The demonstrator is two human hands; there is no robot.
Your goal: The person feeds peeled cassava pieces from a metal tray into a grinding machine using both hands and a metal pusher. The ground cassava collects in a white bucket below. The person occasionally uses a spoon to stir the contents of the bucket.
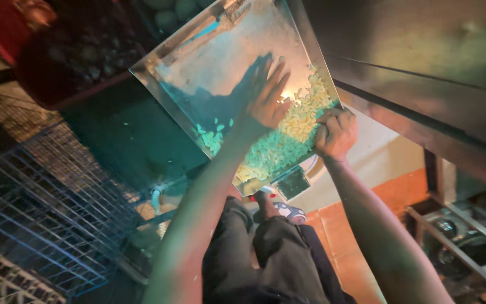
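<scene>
Two hands on tilted steel tray (220, 62), centre-top of frame, heaped with pale chopped pieces (288, 135).

Right hand (336, 134) clenched on lower right rim; left hand (268, 101) flat, fingers spread, palm on the pieces, gripping nothing. Long axis from upper-centre to lower-centre of frame, low corner aimed down at the pale bowl (313, 166) just beside the foot. Likely risks: pieces sliding off past bowl onto orange floor tiles (367, 225) if tilted steeper; one-handed rim hold slipping, tray twisting.
</scene>
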